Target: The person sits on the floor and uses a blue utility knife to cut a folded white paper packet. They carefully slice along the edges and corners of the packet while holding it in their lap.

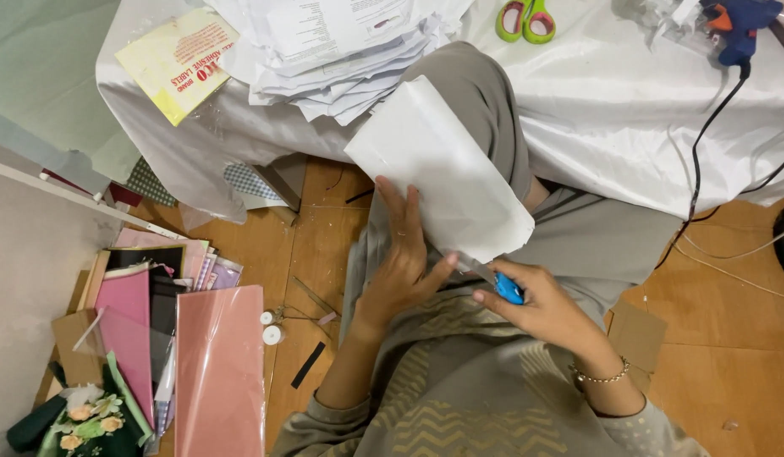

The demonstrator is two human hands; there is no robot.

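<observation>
A white folded sheet of paper [438,169] lies at frame centre, draped over a raised knee in grey trousers [481,101]. It is pinned at its lower left edge by the left hand [400,267], fingers held together and laid flat, thumb angled out toward the lower right. The right hand [540,309] is closed around a small blue-handled cutter [508,289], whose tip meets the sheet's lower edge, just right of the left thumb. Whether a blade is exposed can't be told.

Judgement on doing the cut well:
- Sheet should be kept taut by the flat left hand; the knee is a curved, soft backing, so only light pressure is advised.
- Left thumb sits close to the cutter tip; it is best kept behind the cut line.
- Stroke is best drawn along a crease, away from the holding hand and the leg.

Surroundings:
- White satin cloth [629,101] is spread across the upper frame, with a stack of white printed papers [341,51] at upper centre.
- Green-handled scissors [525,20] sit at top centre.
- A blue glue gun [739,25] lies at upper right, black cord trailing down.
- Pink card sheets [218,372] lie at lower left on the wooden floor [730,372].
</observation>
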